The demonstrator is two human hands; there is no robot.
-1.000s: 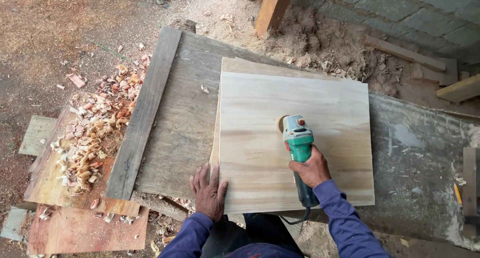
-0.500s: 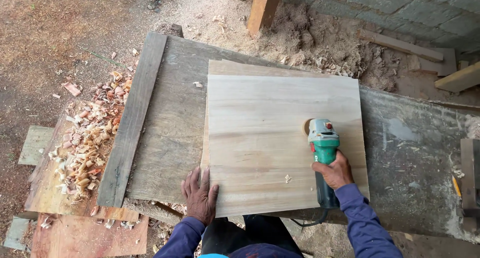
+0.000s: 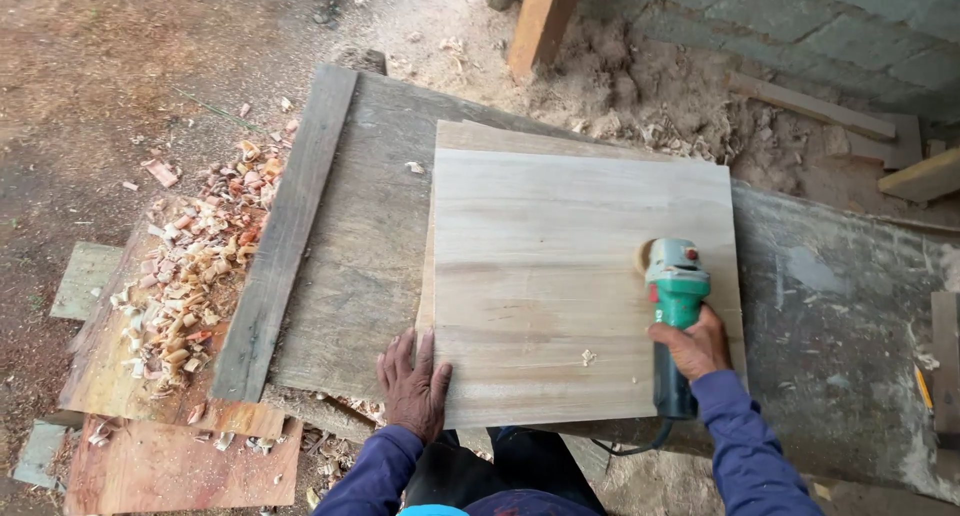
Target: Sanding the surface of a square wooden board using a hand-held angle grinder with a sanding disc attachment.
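A pale square wooden board (image 3: 560,276) lies flat on a grey worn bench top (image 3: 370,246), stacked on a second board of like size. My right hand (image 3: 695,344) grips a green handheld power sander (image 3: 675,296), whose round pad rests on the board near its right edge. My left hand (image 3: 413,384) lies flat, fingers spread, on the board's near left corner and the bench beside it. Both arms wear dark blue sleeves. The sander's cord hangs off the near edge.
A grey plank (image 3: 285,231) lies along the bench's left side. Wood shavings (image 3: 190,266) pile on reddish boards (image 3: 170,456) at left. Sawdust (image 3: 640,86) heaps behind the bench by a brick wall, with an upright wooden post (image 3: 540,16). Loose timber (image 3: 925,176) sits at right.
My right hand has slid the sander to the right across the board, from near its middle to its right edge. My left hand has stayed pressed at the near left corner.
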